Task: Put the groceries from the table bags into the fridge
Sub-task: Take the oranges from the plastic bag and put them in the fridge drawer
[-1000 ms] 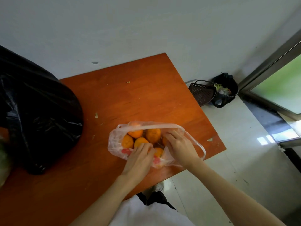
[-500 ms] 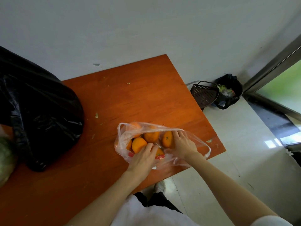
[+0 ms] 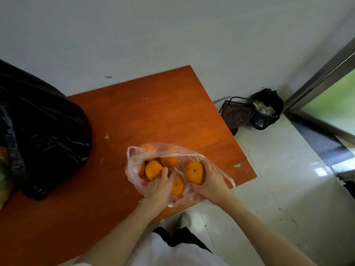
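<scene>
A clear plastic bag (image 3: pixel 134 166) of several oranges lies on the orange wooden table (image 3: pixel 153 116) near its front right corner. My right hand (image 3: pixel 211 181) curls around one orange (image 3: pixel 194 171) at the bag's right side, holding it. My left hand (image 3: pixel 159 187) reaches into the bag mouth, fingers against another orange (image 3: pixel 152 168), with a third orange (image 3: pixel 177 186) between my hands. More oranges (image 3: pixel 168 160) sit deeper in the bag. The fridge is out of view.
A large black plastic bag (image 3: pixel 42 131) fills the table's left side, with something green (image 3: pixel 3 175) at the left edge. On the floor to the right stand a dark basket (image 3: pixel 237 113) and a black-lined bin (image 3: pixel 267 110) beside a glass door frame (image 3: pixel 318 81).
My right hand has closed around an orange and raised it at the bag's right side. My left hand has pushed further into the bag. The view has shifted slightly.
</scene>
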Demonstrator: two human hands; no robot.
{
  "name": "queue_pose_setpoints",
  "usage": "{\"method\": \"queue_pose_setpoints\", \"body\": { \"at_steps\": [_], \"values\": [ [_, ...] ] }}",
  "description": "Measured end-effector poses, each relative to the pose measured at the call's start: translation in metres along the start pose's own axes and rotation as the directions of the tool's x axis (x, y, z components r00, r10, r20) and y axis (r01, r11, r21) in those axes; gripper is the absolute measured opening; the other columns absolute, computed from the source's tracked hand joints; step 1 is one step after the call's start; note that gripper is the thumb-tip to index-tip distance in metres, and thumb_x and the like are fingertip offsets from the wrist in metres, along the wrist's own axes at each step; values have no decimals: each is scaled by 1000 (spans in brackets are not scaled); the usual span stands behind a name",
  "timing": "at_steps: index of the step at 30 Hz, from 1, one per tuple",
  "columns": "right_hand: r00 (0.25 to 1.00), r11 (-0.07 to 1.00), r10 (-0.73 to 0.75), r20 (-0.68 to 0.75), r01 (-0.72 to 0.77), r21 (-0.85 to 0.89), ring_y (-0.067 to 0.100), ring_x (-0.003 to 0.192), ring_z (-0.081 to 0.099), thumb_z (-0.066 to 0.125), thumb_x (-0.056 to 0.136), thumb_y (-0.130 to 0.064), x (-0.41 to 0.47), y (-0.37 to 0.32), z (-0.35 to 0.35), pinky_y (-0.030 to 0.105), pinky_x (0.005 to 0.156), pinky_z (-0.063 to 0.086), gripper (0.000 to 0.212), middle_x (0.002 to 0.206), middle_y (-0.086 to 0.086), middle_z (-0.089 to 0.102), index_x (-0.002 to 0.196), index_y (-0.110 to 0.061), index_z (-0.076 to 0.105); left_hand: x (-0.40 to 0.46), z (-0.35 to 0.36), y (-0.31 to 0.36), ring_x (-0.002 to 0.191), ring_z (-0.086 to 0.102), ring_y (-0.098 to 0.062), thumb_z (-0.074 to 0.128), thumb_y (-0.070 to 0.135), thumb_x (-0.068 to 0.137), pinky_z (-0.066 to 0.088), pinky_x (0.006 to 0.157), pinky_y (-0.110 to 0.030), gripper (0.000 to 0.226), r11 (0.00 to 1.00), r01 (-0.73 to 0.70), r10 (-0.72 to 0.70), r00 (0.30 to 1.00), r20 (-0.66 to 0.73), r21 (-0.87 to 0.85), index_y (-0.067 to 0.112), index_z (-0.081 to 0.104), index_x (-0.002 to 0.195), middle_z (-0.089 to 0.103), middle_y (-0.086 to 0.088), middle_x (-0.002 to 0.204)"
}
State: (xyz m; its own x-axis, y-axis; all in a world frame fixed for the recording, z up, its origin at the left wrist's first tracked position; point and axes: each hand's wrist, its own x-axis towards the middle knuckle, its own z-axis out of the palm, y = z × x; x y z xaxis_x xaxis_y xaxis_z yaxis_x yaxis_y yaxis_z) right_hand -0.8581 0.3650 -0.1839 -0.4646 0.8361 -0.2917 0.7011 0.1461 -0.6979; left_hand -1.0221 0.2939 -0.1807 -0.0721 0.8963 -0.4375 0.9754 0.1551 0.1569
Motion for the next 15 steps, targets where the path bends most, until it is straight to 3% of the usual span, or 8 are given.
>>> {"method": "queue_pose_setpoints", "body": {
  "at_steps": [5, 9, 12, 15],
  "values": [
    [998, 993, -41, -37, 45, 109, 11, 127, 43, 71, 60, -58, -20, -1, -10, 33, 104, 40, 98, 140, -5, 44, 142, -26, 28, -5, 7, 6, 113, 50, -27, 69, 35, 80, 47, 76, -35, 78, 999, 16, -14, 999, 36, -51, 16, 22, 139, 34, -8, 133],
    [993, 995, -10, -116, 22, 100, 6, 114, 41, 78, 66, -45, -36, -5, -19, 23, 95, 34, 85, 129, -9, 44, 136, -30, 32, -20, -6, 3, 120, 45, -20, 69, 41, 78, 44, 84, -26, 74, 980, -69, 46, 991, -123, -189, 18, 30, 136, 39, -2, 134],
    [979, 984, 32, -200, 4, 178, 3, 107, 43, 79, 67, -43, -58, -13, -25, 14, 83, 39, 80, 121, -14, 40, 129, -40, 29, -31, -31, 2, 126, 38, -16, 69, 48, 76, 40, 95, -25, 79, 919, -163, 80, 969, -235, -359, 20, 28, 138, 36, 2, 139],
    [928, 969, 112, -356, -22, 245, 6, 106, 48, 78, 68, -44, -82, -19, -25, 17, 81, 46, 76, 119, -12, 41, 128, -35, 33, -38, -52, 7, 125, 42, -16, 62, 67, 65, 40, 98, -29, 90, 846, -259, 119, 944, -309, -466, 20, 33, 136, 42, 1, 136]
  ]
}}
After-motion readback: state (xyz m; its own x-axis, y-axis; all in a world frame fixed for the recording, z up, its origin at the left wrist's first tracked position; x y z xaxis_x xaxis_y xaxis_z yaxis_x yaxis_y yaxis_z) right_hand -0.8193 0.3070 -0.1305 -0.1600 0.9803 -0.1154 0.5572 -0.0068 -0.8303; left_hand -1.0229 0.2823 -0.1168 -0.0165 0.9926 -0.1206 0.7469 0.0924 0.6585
